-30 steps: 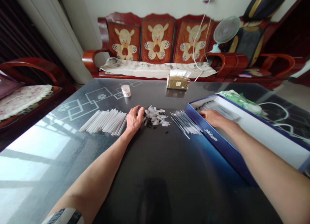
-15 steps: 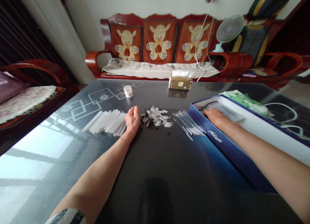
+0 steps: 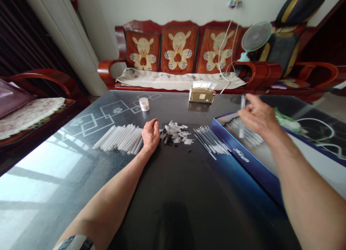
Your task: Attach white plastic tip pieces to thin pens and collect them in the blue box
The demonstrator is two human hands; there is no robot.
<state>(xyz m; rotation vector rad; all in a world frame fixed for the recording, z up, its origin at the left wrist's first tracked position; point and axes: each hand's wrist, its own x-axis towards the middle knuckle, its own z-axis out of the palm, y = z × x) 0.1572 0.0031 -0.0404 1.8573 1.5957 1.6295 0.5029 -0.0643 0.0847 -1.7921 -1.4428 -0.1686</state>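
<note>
My left hand rests on the dark table, fingers curled, at the right end of a row of white pen barrels. Whatever its fingers may hold is hidden. Just right of it lies a heap of small white and black pen parts. Raised over the blue box, my right hand is closed on a translucent whitish pen, held upright and slightly blurred. Several similar pens lie inside the box. Thin pen refills are spread beside the box's left wall.
A small white cup and a gold tissue pack stand toward the table's far side. A green plastic bag and a white cable lie beyond the box. A wooden sofa stands behind the table.
My right hand has lifted up out of the box, and a pen now shows in its fingers. My left hand stays in place by the barrels. The view has tilted slightly.
</note>
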